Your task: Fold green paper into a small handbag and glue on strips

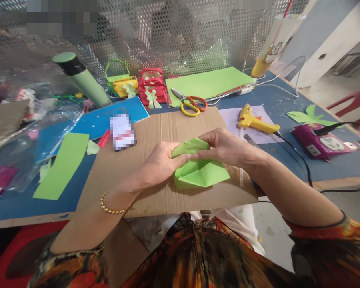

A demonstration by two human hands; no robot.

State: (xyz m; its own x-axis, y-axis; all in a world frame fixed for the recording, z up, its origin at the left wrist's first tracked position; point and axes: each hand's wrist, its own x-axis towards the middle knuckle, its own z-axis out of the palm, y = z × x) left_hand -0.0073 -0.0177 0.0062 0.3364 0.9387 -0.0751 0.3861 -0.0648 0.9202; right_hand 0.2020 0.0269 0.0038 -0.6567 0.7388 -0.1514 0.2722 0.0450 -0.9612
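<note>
The flat blue table (pixel 342 170) spreads before me, bearing a brown corrugated cardboard sheet (pixel 156 128). Over the cardboard is a folded bright-green paper piece (pixel 202 176), pinched by the fingers of my left hand (pixel 165 158) and right hand (pixel 225 148). Beyond lie a yellow plastic glue gun (pixel 258 121) and metal scissors (pixel 186 98) with orange and yellow handles.

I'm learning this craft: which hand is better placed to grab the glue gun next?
Probably the right hand: it is nearer the glue gun than the left hand is. Both hold green paper, so the right must let go.
</note>
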